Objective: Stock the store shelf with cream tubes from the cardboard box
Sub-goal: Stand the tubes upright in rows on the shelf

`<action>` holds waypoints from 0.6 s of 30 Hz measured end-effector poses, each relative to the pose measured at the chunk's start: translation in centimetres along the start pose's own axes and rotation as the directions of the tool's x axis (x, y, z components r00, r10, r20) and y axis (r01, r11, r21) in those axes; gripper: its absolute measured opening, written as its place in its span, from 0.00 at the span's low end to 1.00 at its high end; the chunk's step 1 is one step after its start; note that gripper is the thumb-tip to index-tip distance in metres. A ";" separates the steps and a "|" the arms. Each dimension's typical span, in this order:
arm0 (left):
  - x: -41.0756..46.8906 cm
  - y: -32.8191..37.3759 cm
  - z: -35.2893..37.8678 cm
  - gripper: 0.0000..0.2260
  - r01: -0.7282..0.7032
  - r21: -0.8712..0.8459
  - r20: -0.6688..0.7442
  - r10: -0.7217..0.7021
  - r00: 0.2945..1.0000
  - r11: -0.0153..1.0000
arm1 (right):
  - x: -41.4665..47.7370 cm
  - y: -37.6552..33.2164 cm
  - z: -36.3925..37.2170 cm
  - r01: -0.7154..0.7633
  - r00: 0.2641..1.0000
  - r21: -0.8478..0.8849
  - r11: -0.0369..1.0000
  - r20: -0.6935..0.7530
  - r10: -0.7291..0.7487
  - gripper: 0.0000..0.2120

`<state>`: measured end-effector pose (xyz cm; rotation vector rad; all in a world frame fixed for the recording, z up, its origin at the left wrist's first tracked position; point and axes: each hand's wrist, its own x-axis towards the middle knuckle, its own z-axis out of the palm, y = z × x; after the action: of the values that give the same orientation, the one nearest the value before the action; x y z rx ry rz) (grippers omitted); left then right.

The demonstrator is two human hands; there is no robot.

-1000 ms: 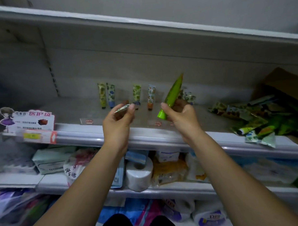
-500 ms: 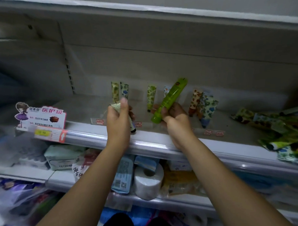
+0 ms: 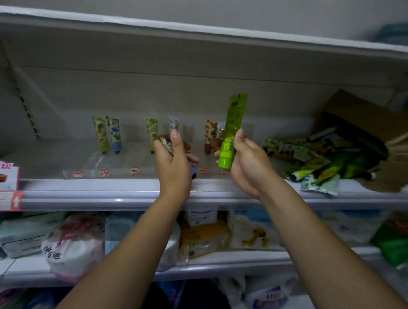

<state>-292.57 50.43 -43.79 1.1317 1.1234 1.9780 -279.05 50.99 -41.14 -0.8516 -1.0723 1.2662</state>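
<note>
Store shelf [image 3: 130, 191] with upright cream tubes [image 3: 100, 134], right hand [image 3: 249, 162] fingers clamped on green tube [image 3: 230, 135], left hand [image 3: 173, 164] fingers pinching patterned tube [image 3: 167, 145], cardboard box [image 3: 358, 112] at right

I count six patterned cream tubes [image 3: 101, 132] standing left of the cardboard box [image 3: 363, 111], one green tube [image 3: 235, 116] in the right hand [image 3: 249, 163], one small patterned tube [image 3: 167, 146] in the left hand [image 3: 173, 165], two hands, one box, a spilled heap [image 3: 325, 157] beside it I can't number
</note>
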 end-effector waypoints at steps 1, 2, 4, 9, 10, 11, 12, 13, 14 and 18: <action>-0.3 -0.3 0.8 0.12 0.000 -0.001 0.026 0.000 1.000 1.000 | -0.3 -0.4 -1.2 0.010 1.000 -0.008 1.000 -0.002 -0.010 0.12; -0.7 -0.7 1.5 0.14 -0.018 0.015 0.054 0.018 0.998 1.000 | -0.5 -0.7 -2.4 0.021 1.000 -0.032 0.999 -0.001 -0.021 0.11; -1.5 -1.5 2.6 0.18 -0.114 0.089 0.122 0.103 0.987 0.990 | -0.8 -1.1 -4.6 0.049 0.999 -0.078 0.996 -0.013 -0.050 0.07; -2.6 -3.2 4.1 0.26 -0.348 0.268 0.173 0.311 0.935 0.898 | -0.3 -1.3 -9.3 0.094 0.987 -0.031 0.995 -0.131 -0.098 0.11; -2.6 -3.4 4.2 0.28 -0.357 0.296 0.159 0.323 0.933 0.886 | -0.1 -1.2 -10.0 0.078 0.984 -0.052 0.996 -0.159 -0.086 0.12; -2.6 -3.6 4.3 0.30 -0.357 0.315 0.139 0.329 0.934 0.880 | 0.3 -1.0 -10.7 0.062 0.979 -0.077 0.995 -0.187 -0.075 0.14; -2.6 -3.8 4.3 0.30 -0.352 0.324 0.121 0.331 0.936 0.878 | 0.8 -0.8 -11.3 0.056 0.973 -0.101 0.993 -0.219 -0.078 0.15; -2.6 -4.0 4.2 0.30 -0.345 0.331 0.106 0.329 0.938 0.878 | 1.3 -0.7 -11.8 0.064 0.963 -0.121 0.991 -0.253 -0.093 0.16; -2.6 -4.2 4.2 0.30 -0.339 0.342 0.097 0.326 0.940 0.876 | 2.0 -0.7 -12.1 0.080 0.951 -0.134 0.988 -0.288 -0.116 0.16; -2.8 -4.3 4.2 0.31 -0.284 0.401 0.078 0.276 0.958 0.871 | 5.4 -1.1 -11.0 0.196 0.916 -0.135 0.971 -0.329 -0.230 0.12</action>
<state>-287.20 51.81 -47.41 1.6055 1.4819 1.9880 -268.39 56.92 -42.69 -0.9625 -0.9228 0.8479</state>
